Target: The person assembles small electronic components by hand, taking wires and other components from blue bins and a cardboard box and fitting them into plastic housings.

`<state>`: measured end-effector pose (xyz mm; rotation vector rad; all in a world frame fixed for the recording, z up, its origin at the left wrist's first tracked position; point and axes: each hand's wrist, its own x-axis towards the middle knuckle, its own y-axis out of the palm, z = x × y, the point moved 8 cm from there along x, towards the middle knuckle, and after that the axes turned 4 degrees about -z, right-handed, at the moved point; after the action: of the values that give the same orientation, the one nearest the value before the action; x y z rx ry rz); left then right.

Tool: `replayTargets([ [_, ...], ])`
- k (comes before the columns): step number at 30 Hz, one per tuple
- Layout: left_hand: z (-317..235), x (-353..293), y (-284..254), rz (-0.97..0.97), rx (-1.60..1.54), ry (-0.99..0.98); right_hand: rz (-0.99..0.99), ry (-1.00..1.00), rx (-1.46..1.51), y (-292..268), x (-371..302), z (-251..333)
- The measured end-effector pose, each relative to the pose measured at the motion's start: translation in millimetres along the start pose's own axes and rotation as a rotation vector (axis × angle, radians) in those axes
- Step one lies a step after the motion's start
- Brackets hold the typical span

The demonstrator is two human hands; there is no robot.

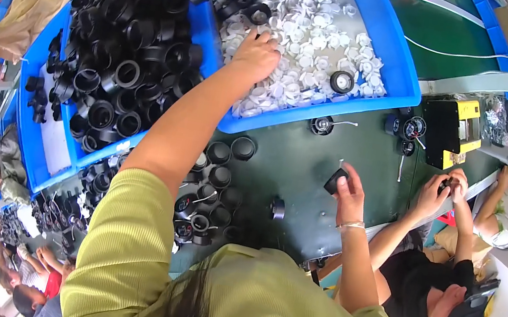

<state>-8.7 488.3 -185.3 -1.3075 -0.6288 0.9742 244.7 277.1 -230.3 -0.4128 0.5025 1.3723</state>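
Observation:
My left hand (257, 59) reaches over the blue bin's right compartment, among small white plastic caps (315, 31). Its fingers are slightly apart and bent down onto the pieces, and nothing shows held in them. Close to its fingertips lie a few black round parts (258, 13). Above the dark green table, my right hand (351, 198) pinches a black plastic cup-shaped housing (334, 181) between thumb and fingers. A thin pale tip sticks up from the housing; its inside cannot be seen.
The blue bin's (407, 83) left compartment holds a heap of black plastic rings (128, 74). Several black housings (214, 175) stand in rows near my left side. Small fan motors (322, 125) with wires and a yellow-black device (453, 133) lie farther right. A co-worker's hands (440, 193) work close by.

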Motion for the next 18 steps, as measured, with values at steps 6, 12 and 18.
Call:
replayTargets([
  [6,17,-30,-48,-0.279,-0.477,-0.152,0.287,0.058,0.741,38,-26,57],
  [12,27,-148,-74,-0.541,-0.726,-0.569,0.600,0.048,0.724,98,-59,100],
  [18,-47,-182,-103,-0.276,-1.898,-0.715,0.701,0.104,0.949,124,-110,135],
])
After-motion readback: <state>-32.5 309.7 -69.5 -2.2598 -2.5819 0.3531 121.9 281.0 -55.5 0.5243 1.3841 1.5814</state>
